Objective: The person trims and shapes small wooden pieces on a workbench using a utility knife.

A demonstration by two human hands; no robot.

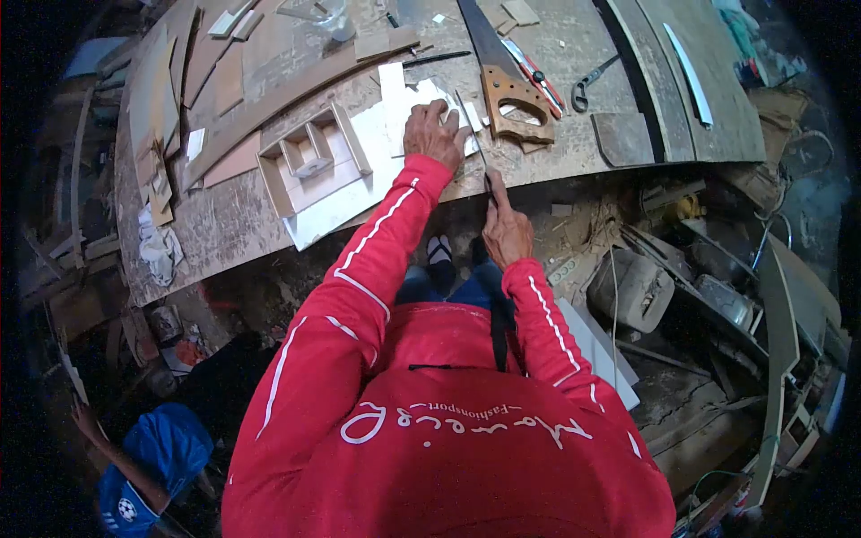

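So the left hand (434, 136) is lying palm-down on some crumpled-looking white pieces (437, 92) near the front edge of the counter (224, 233), probably because they're light and would be skidding around otherwise. Its fingers are reaching forward and curling a bit, but I honestly can't tell if that grip is pinching anything or just pressing down.

The right hand (508, 229) is a clearer story: its grip is closing snugly around the dark handle of a thin tool (482, 154), and the tool is pointing up and slightly left, just beside the left fingers. Can't make out if it's touching the white stuff. My guess is the hand is sitting off the front edge so the tool can be lying low over the counter.

Pose-wise, the left arm is stretching out well ahead while the right one is bending more and hanging closer to the body, knuckles forward.

To the left, a little wooden frame (352, 139) is standing on a white board (314, 220), maybe to give it a flatter, cleaner base. The handsaw (496, 85) is resting right of the work, seemingly parked within easy reach.
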